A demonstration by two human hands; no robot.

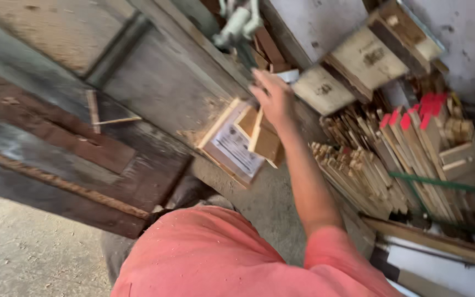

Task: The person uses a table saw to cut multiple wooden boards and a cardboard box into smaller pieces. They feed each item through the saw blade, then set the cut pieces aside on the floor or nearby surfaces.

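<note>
Head camera view, blurred by motion: scarred dark wooden boards (pixel 83 137) fill the left. At centre the right hand (pixel 275 99) grips a small open wooden box (pixel 240 140), fingers clamped on its edge, held above the boards. Bundled wooden sticks (pixel 380 165), some red-tipped, pile against the wall at right. No left hand shows.

Bundled wooden sticks (pixel 369 176) lie at three o'clock, some red-tipped (pixel 413 115). Weathered planks (pixel 83 148) fill nine o'clock; stacked wooden boxes (pixel 358 60) stand at one o'clock.

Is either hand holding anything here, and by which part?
The right hand grips a small wooden frame by its upper edge. The left hand is out of view.
</note>
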